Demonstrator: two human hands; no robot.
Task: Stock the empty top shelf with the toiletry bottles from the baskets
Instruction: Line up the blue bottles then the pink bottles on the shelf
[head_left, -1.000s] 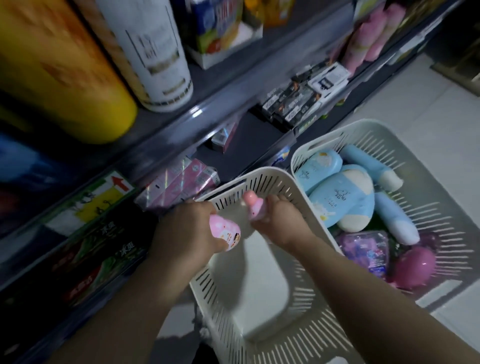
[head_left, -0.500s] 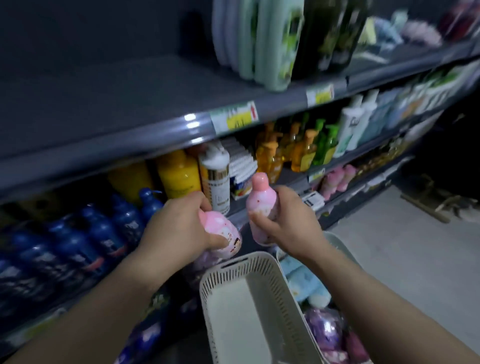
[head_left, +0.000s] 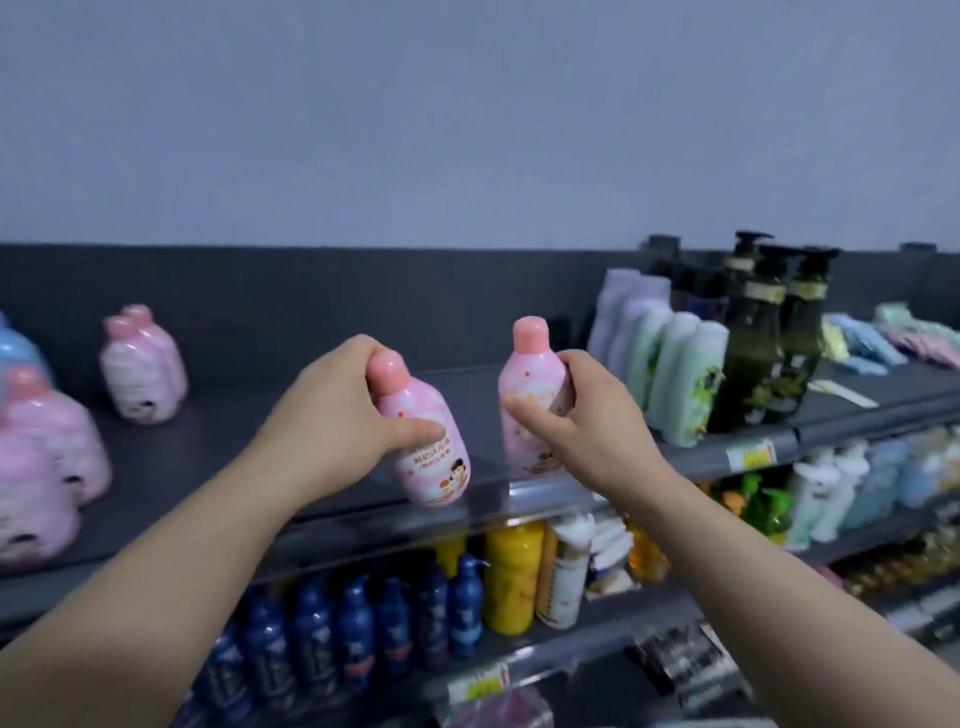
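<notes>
My left hand (head_left: 332, 415) grips a pink bottle (head_left: 431, 457) with a pink cap, tilted so its top leans left, just above the front lip of the dark top shelf (head_left: 234, 447). My right hand (head_left: 587, 431) holds a second pink bottle (head_left: 524, 395) upright, close to the shelf's front edge. Whether either bottle touches the shelf I cannot tell. More pink bottles stand on the shelf: two at the back left (head_left: 143, 364) and a group at the far left (head_left: 47, 447). The baskets are out of view.
Pale green bottles (head_left: 675, 374) and dark pump bottles (head_left: 763, 332) stand on the top shelf to the right, with packets (head_left: 878, 338) beyond them. Bare shelf lies between the pink and the green bottles. Lower shelves hold blue (head_left: 363, 623), yellow (head_left: 511, 577) and other bottles.
Both hands have risen from the white basket to top-shelf height, each carrying a pink bottle. The view has tilted up, and the baskets have dropped out of sight.
</notes>
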